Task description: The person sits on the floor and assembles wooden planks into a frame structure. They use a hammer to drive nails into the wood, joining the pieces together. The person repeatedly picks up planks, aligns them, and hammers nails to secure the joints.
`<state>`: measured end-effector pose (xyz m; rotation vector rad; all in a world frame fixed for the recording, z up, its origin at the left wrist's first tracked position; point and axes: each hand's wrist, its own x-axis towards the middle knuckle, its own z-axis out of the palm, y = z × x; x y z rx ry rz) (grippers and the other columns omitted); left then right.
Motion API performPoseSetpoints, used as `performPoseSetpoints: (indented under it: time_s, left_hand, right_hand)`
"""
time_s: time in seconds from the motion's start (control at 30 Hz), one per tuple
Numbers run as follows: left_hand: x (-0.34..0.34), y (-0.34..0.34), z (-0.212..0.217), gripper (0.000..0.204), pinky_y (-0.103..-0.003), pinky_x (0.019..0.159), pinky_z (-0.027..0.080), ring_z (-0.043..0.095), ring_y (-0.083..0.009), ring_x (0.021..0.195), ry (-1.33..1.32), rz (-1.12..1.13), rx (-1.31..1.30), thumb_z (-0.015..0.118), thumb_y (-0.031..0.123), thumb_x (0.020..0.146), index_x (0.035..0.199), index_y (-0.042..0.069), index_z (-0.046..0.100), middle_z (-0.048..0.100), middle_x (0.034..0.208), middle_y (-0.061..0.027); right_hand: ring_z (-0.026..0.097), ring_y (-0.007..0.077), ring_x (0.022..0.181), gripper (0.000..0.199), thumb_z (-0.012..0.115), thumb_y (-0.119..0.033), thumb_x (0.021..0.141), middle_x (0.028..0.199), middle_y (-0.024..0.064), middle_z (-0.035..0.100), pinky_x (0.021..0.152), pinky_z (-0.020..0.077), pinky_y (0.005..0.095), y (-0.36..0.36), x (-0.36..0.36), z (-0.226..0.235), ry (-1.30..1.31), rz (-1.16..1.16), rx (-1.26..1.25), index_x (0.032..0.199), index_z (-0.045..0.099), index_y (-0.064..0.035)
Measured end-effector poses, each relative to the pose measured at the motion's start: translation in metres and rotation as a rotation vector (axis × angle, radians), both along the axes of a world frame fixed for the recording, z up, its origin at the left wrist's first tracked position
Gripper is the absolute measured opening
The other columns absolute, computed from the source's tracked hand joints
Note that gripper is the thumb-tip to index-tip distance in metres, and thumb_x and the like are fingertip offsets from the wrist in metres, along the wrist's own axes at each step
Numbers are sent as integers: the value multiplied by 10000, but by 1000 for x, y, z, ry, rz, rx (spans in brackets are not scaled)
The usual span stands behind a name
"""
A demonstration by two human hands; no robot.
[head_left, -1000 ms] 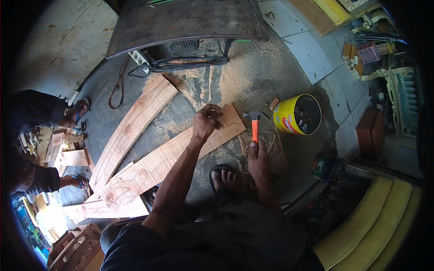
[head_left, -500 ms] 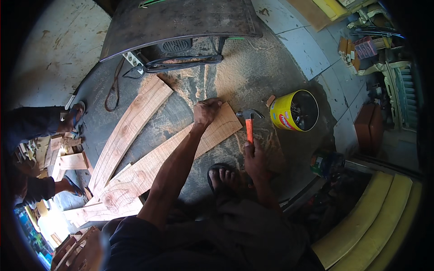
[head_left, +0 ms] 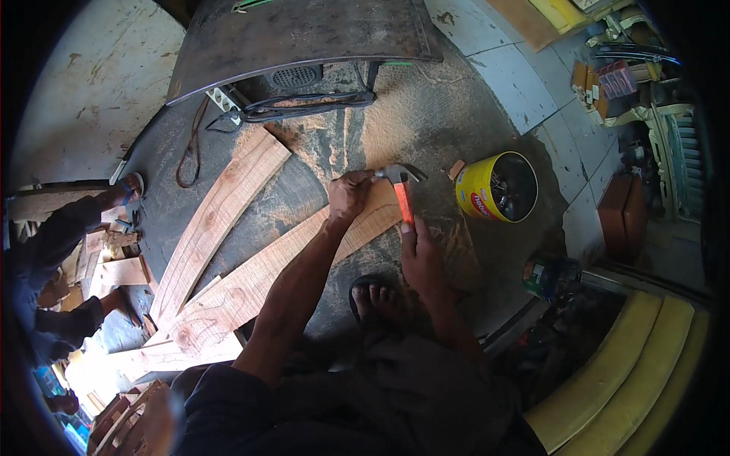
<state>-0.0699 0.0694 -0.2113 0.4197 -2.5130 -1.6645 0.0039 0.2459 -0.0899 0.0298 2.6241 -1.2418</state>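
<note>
A long wooden board [head_left: 251,289] lies slantwise before me, its far end under my left hand [head_left: 349,193]. That hand is closed, fingertips pinched near the board's upper edge; what they hold, if anything, is too small to make out. My right hand [head_left: 422,258] grips a claw hammer [head_left: 404,201] by its orange handle. The hammer's head is over the board's end, its striking face close beside my left fingertips. Left of this board, a second plank [head_left: 220,220] with a curved line along it rests on the floor.
A yellow bucket [head_left: 473,186] of small dark pieces stands right of the hammer. Ahead is a dark metal-topped table [head_left: 304,38] with a coiled cable [head_left: 304,106] beneath. Another person's legs [head_left: 68,228] and wood offcuts [head_left: 122,271] are at left. Yellow curved pads [head_left: 608,380] lie lower right.
My right hand has brought the hammer leftward and up, from beside the board's end to over it, next to my left fingers. The other person's legs at left have shifted.
</note>
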Motion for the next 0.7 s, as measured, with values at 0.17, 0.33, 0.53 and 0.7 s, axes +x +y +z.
performPoseSetpoints:
  time_s: [0.17, 0.33, 0.53, 0.7]
  left_hand:
    - [0, 4, -4, 124, -363, 768, 578, 737, -277, 841, 125, -43, -54, 759, 141, 864, 974, 102, 798, 759, 951, -143]
    - [5, -2, -13, 119, -365, 759, 582, 739, -278, 852, 147, -52, -112, 754, 137, 858, 964, 103, 797, 759, 953, -142]
    - [5, -1, -15, 133, -380, 753, 581, 735, -293, 837, 150, -59, -136, 756, 155, 857, 976, 107, 792, 747, 952, -160]
    - [10, 5, -14, 130, -398, 766, 580, 731, -311, 860, 134, -71, -124, 731, 131, 865, 978, 105, 789, 746, 944, -157]
  right_hand:
    - [667, 476, 750, 265, 485, -243, 1061, 811, 269, 653, 592, 490, 515, -4, -4, -32, 383, -19, 28, 1191, 537, -18]
    - [649, 503, 745, 244, 491, -248, 1057, 734, 284, 628, 587, 471, 570, -6, -12, -21, 200, 75, 154, 1163, 517, -29]
    - [641, 524, 759, 223, 500, -247, 1051, 740, 280, 643, 595, 469, 588, -6, -17, -23, 113, 93, 223, 1123, 504, -36]
    - [642, 531, 863, 273, 474, -304, 1058, 916, 323, 668, 648, 485, 594, -6, -3, -24, 154, -68, 158, 1143, 510, -46]
